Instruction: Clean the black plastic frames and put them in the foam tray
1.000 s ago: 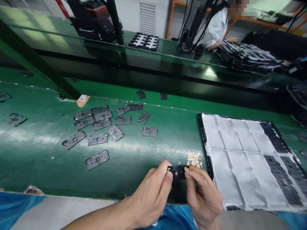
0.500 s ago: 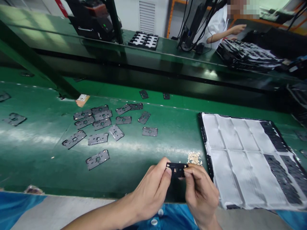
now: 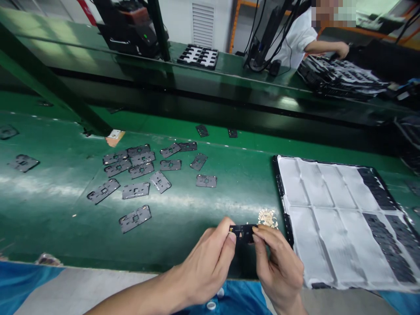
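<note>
A small black plate (image 3: 244, 233) is held between both hands above the front edge of the green table. My left hand (image 3: 210, 258) pinches its left end between thumb and fingers. The right end is gripped by my right hand (image 3: 280, 264). Just beyond my right hand lies a pile of small pale bits (image 3: 268, 218). Several similar dark plates (image 3: 135, 218) lie scattered on the table to the left, some overlapping. A large tray (image 3: 315, 227) with light grey compartments stands to the right, dark plates in its right-hand compartments.
A green post (image 3: 55, 83) slants down to the table at the left. Past a dark ledge, another bench (image 3: 229, 65) holds a small tray (image 3: 197, 57), cables and a stack of trays (image 3: 344, 76). A person in white (image 3: 300, 39) is there, one hand over the stack.
The co-worker's arm has reached right, over the stacked trays. Both my hands keep hold of the black plate, and a gold-coloured spot at its left end shows more clearly.
</note>
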A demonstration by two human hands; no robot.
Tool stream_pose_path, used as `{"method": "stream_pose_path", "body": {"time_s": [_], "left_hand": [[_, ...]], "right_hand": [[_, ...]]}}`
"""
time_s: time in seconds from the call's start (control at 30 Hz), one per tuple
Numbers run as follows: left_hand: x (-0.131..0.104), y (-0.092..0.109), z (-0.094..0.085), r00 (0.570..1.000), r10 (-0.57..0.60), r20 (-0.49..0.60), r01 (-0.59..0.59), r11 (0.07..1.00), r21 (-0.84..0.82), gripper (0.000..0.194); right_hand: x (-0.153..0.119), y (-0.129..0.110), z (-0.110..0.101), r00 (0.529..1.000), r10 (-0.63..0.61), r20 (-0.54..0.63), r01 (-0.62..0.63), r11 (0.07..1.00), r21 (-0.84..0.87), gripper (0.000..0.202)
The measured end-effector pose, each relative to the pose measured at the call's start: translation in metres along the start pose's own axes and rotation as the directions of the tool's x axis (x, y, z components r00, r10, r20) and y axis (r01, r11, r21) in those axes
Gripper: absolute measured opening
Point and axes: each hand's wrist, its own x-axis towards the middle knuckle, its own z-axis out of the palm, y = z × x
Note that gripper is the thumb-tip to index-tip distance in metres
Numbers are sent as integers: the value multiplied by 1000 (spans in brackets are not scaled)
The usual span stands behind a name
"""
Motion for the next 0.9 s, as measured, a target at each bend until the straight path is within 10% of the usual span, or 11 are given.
{"method": "stream_pose_path", "body": {"time_s": [0.53, 0.9], "left_hand": [[3, -7, 2, 999, -42, -10, 42, 997, -63, 29], [13, -14, 3, 996, 50, -74, -61, 986, -158, 33]], "right_hand": [[-13, -2, -9, 969, 210, 128, -225, 967, 118, 25], [-4, -10, 4, 751, 571, 332, -660, 645, 385, 15]]}}
